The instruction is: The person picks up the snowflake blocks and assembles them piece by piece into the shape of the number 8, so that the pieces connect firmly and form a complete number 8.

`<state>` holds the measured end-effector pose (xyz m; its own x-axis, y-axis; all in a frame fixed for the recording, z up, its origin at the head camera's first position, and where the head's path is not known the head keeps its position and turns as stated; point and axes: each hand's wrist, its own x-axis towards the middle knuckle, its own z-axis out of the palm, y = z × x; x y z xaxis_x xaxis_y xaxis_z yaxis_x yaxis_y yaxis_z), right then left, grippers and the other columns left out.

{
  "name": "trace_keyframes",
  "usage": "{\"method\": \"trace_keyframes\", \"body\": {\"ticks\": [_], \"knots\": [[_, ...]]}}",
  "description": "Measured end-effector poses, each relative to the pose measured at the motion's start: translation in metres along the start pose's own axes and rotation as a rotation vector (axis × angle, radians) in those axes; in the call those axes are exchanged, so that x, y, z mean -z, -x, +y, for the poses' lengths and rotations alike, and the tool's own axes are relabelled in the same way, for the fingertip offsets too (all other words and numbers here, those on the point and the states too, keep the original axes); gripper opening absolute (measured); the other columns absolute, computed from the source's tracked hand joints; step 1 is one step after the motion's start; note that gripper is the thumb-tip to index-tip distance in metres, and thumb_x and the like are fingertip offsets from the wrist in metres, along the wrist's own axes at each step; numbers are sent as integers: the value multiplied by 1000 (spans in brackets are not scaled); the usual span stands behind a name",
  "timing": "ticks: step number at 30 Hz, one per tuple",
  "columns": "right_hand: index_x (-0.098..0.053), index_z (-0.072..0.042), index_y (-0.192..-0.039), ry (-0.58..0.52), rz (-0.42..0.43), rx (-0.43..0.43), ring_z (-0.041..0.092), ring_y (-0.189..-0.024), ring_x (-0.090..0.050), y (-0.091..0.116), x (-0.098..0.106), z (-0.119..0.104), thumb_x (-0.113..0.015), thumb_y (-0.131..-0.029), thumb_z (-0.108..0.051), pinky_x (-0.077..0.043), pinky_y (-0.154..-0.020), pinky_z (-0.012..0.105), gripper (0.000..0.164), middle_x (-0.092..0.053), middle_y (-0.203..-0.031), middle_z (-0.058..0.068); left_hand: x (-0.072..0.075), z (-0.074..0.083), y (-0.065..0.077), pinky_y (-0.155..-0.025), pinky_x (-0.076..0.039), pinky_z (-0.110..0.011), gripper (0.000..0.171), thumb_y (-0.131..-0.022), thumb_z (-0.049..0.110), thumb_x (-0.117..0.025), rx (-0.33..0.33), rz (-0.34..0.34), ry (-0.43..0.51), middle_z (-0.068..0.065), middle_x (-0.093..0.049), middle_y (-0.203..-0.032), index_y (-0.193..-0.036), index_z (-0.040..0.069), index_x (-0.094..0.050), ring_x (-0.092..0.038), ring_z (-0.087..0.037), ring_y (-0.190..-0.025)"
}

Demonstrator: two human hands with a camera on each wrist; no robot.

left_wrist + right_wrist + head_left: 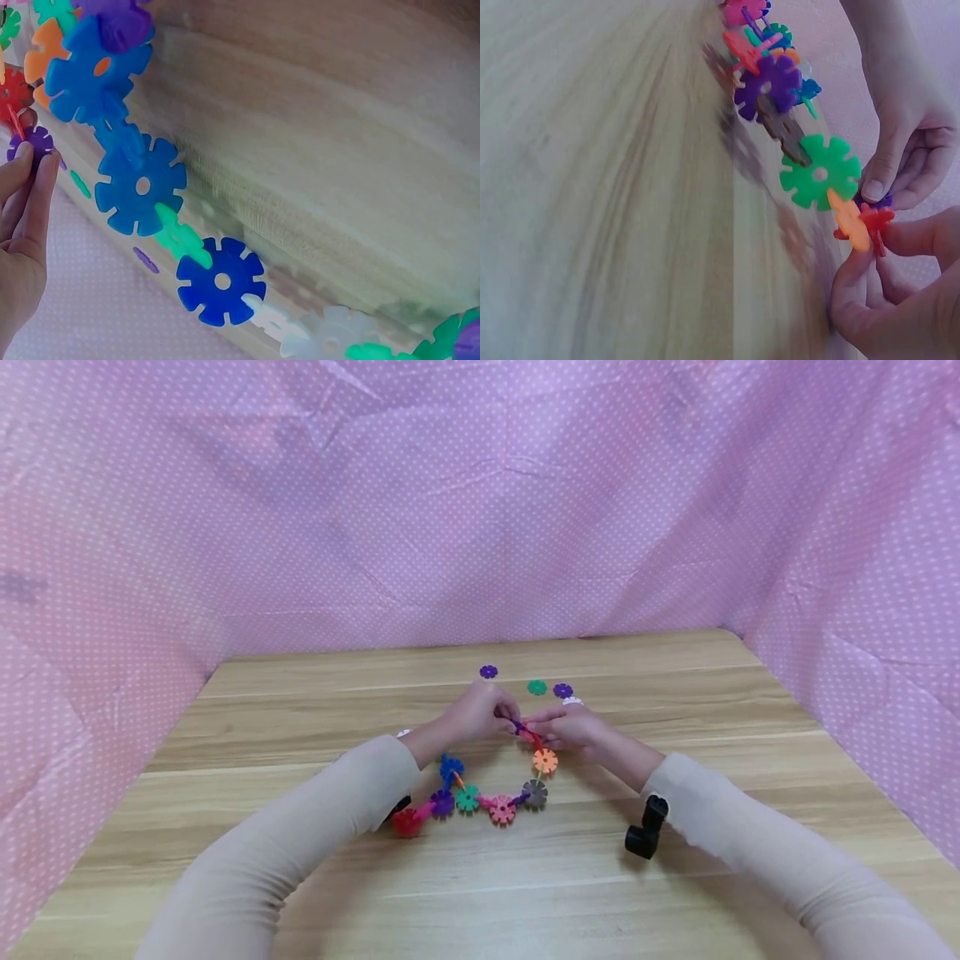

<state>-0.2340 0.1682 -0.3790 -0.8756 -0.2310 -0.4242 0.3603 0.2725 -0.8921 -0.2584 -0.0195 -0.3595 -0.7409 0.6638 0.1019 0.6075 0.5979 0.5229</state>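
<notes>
In the head view my left hand (480, 710) and right hand (573, 727) meet at one end of a chain of notched plastic flower discs. Thumb and fingers of the left hand pinch a purple disc (31, 144). A red disc (875, 223) sits between the right hand's thumb and fingers, edge to edge with the purple one. From the red disc the chain runs through an orange disc (847, 219) and a green disc (821, 174). It curves back toward my left forearm, where a red disc (407, 822) shows; the forearm hides part of the chain.
Beyond the hands lie loose discs: a purple one (488, 672), a green one (537, 687), another purple one (562, 691) and a white one (572, 701). A black wrist camera (647, 831) hangs under the right sleeve. Pink dotted cloth (480, 527) surrounds the wooden table (495, 893).
</notes>
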Motion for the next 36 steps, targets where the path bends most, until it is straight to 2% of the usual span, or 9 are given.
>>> {"method": "trace_keyframes", "body": {"ticks": [4,8,11,14,17,22,26,29,36], "knots": [[-54,5,-130,18,-23,-3,2,-75,-65,-2,5,2,-56,-96,-7,-58,-75,18,37,-75,-97,2,-1,-1,-4,-70,-57,-16,7,-81,2,-75,21,-3,33,-9,-75,-87,-87,4,-74,-71,-15,-79],[-53,4,-131,27,-14,-20,2,-70,-63,-2,10,3,-58,-95,-9,-57,-71,17,39,-70,-79,-10,6,-6,-10,-75,-58,-20,16,-79,0,-75,47,-21,60,-14,-74,-94,-94,-2,-71,-71,-20,-86],[-54,3,-131,23,0,-20,2,-70,-63,-1,12,3,-58,-95,-9,-56,-70,16,38,-69,-79,-11,17,-13,-16,-84,-58,-25,22,-81,1,-74,133,-47,29,-15,-72,-102,-102,-3,-69,-68,-23,-94],[-55,2,-130,23,4,-18,3,-73,-64,-1,13,4,-59,-95,-10,-56,-71,17,37,-71,-85,-9,29,-21,-23,-92,-56,-32,25,-83,3,-71,249,-63,-79,-14,-68,-108,-108,-1,-67,-64,-25,-102],[-57,0,-129,21,9,-28,4,-75,-65,-1,13,5,-60,-94,-11,-57,-74,19,37,-72,-90,-6,38,-27,-31,-94,-55,-36,26,-84,3,-66,350,-75,-177,-15,-67,-112,-110,-1,-66,-62,-28,-105],[-57,0,-128,39,13,-30,5,-75,-65,-1,14,6,-60,-94,-12,-57,-74,19,36,-73,-94,-2,41,-35,-48,-98,-53,-38,27,-90,7,-62,457,-106,-208,-16,-65,-119,-115,-2,-64,-61,-30,-112],[-57,1,-128,31,3,-16,5,-75,-65,0,14,7,-59,-94,-10,-58,-74,19,36,-74,-97,-1,36,-39,-63,-110,-44,-39,38,-94,13,-59,452,-122,-242,-18,-58,-134,-129,-1,-56,-53,-32,-127],[-57,2,-128,27,-8,-10,4,-76,-66,1,14,6,-59,-94,-9,-58,-74,19,36,-74,-98,-1,31,-42,-71,-113,-42,-39,39,-94,11,-57,435,-121,-280,-18,-55,-137,-131,-1,-55,-50,-32,-131],[-58,4,-126,7,-8,3,5,-73,-66,0,16,7,-61,-93,-8,-58,-71,19,36,-75,-95,1,21,-47,-82,-95,-54,-32,18,-87,6,-64,400,-135,-384,-12,-70,-110,-104,2,-69,-64,-25,-105]]}}
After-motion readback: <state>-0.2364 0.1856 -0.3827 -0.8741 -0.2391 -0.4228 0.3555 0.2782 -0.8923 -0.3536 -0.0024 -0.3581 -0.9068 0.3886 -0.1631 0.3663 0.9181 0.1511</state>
